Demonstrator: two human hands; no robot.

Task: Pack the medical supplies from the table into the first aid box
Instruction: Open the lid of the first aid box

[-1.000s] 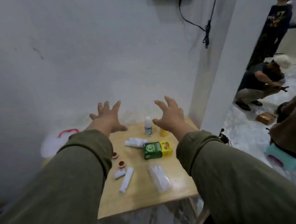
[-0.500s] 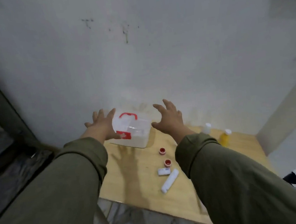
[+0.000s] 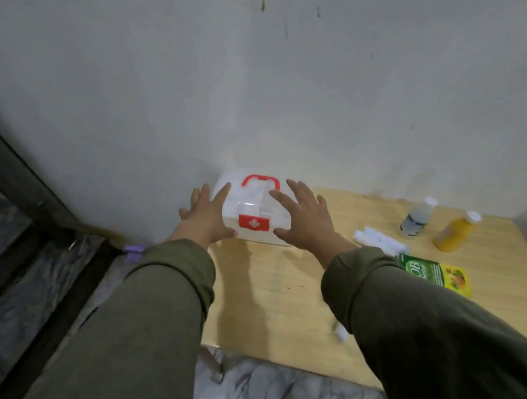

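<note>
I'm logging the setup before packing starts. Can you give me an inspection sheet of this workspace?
Surface: wooden table against the wall.
Job's things: first aid box, lid closed, at the far left corner; clear bottle, yellow bottle, white rolls, green-and-yellow carton to its right.
Clutter: nothing seen.
Hands: left hand on the box's left side; right hand spread at its right side, contact unclear.
Cables: nothing seen.
Surroundings: stained white wall, marble floor, dark door frame at left.
</note>
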